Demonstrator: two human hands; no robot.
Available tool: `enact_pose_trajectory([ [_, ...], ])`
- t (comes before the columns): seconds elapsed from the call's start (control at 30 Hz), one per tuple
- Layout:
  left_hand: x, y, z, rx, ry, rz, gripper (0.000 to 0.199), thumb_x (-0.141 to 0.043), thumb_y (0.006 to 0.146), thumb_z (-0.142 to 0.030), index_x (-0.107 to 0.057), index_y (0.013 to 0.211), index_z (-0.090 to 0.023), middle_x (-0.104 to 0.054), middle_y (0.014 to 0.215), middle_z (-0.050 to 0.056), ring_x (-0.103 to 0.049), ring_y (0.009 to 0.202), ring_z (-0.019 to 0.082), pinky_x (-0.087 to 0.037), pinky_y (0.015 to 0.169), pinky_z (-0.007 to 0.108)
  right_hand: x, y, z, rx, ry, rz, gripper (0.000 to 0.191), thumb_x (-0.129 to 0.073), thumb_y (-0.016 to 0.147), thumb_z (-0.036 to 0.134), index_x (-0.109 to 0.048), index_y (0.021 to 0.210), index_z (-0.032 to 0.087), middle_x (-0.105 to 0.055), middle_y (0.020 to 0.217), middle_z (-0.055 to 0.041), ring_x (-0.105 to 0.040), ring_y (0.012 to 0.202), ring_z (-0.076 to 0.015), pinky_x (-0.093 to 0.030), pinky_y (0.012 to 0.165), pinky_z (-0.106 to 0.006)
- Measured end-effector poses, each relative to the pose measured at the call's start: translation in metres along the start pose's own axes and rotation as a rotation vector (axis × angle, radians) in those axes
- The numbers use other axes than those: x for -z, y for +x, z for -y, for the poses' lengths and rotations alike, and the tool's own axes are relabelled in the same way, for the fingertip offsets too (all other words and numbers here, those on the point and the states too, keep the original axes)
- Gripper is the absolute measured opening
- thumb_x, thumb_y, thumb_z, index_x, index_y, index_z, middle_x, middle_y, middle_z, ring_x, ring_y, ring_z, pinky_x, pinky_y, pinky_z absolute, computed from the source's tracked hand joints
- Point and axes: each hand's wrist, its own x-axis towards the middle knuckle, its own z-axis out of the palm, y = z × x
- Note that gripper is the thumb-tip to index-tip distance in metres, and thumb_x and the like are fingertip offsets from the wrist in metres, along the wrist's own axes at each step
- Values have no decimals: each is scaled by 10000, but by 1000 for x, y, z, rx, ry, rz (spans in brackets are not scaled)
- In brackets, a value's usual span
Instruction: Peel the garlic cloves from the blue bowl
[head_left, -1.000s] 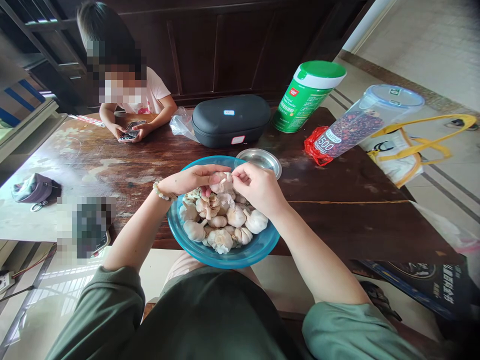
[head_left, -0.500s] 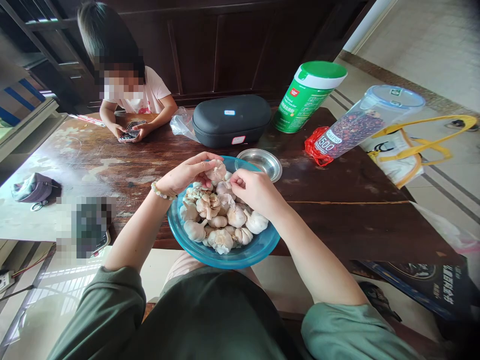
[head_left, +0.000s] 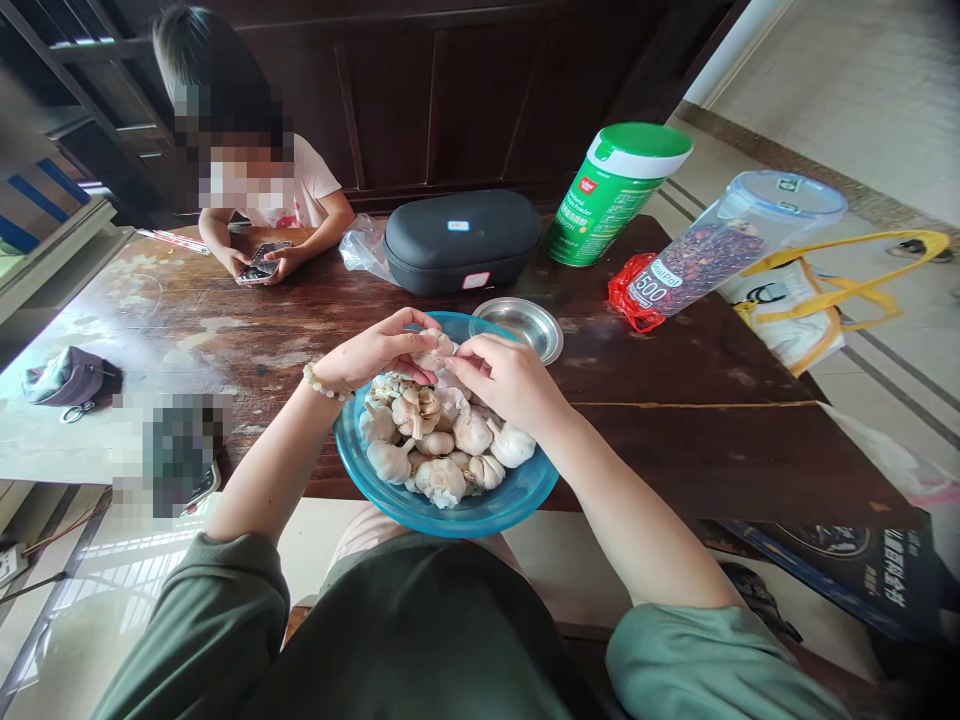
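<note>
A blue plastic bowl (head_left: 536, 492) full of whole garlic bulbs (head_left: 441, 482) rests at the table's front edge, over my lap. Above its far side, my left hand (head_left: 379, 352) grips one garlic bulb (head_left: 433, 350) between thumb and fingers. My right hand (head_left: 514, 378) is closed, with its thumb and fingertips pinching at the right side of that same bulb. Any bit of skin between the right fingertips is too small to make out. Just behind the bowl stands a shallow metal dish (head_left: 536, 318), partly hidden by my right hand.
A black case (head_left: 463, 245), a green canister (head_left: 611, 200) and a tilted-looking clear container (head_left: 712, 250) stand along the back of the wooden table (head_left: 675, 440). A person (head_left: 300, 180) holds a phone (head_left: 262, 262) at the far left. A small pouch (head_left: 67, 377) lies at left.
My right hand has shifted slightly up and left, bringing its fingertips onto the held bulb. The left hand has turned the bulb a little. The bowl has stayed in place.
</note>
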Motion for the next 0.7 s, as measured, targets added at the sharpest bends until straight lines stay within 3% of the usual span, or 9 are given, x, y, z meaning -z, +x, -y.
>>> enact_pose_trajectory([
  [0.23,0,-2,0,46,-68,31,321,-705,815,-186,-487,1050,-168,-723,938,27,-741,842,173,-593,804,327,0,-1,1,-16,12,15,159,-602,914,305,-611,808,187,-624,753,-12,-514,630,-133,-374,605,-275],
  [0.47,2,-2,0,53,-67,37,393,-717,801,-174,-474,1110,-172,-715,943,40,-735,845,181,-587,811,346,2,-1,1,8,18,-31,129,-533,866,153,-596,758,186,-594,708,-3,-500,624,-126,-364,599,-266],
  [0.7,2,-1,1,48,-86,67,361,-726,820,-188,-497,1098,-166,-708,1022,52,-732,872,186,-585,845,361,0,-2,2,-27,0,-14,161,-601,890,314,-590,792,187,-625,722,-11,-538,632,-139,-385,608,-271],
])
